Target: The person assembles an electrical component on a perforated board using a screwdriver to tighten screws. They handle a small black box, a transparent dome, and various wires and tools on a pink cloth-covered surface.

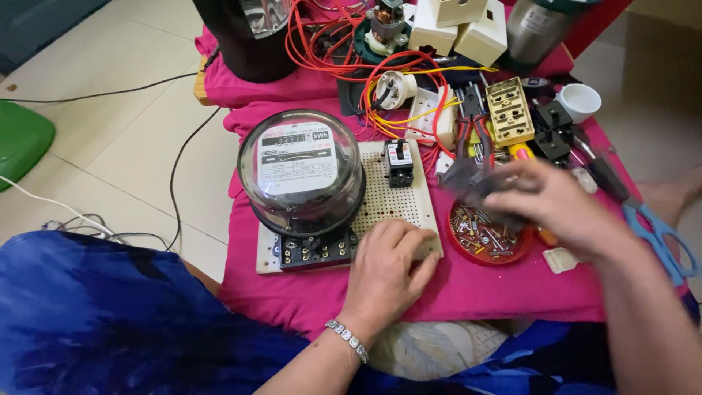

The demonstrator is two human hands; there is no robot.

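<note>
Pink-clothed worktop (453, 292): your left hand (387, 271) presses the perforated cream mounting board (398, 197); your blurred right hand (556, 205) grips a dark part just right of it

My left hand (387, 267) rests palm-down, fingers curled; my right hand (552, 205) hovers blurred beside it, fingers pinched.

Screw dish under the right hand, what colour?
Red, a round dish full of screws, below the right hand; head view.

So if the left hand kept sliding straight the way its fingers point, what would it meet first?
Probably the red dish of screws: the left hand rests on the perforated board's near corner, fingers aimed right toward it. Depth is unclear.
</note>
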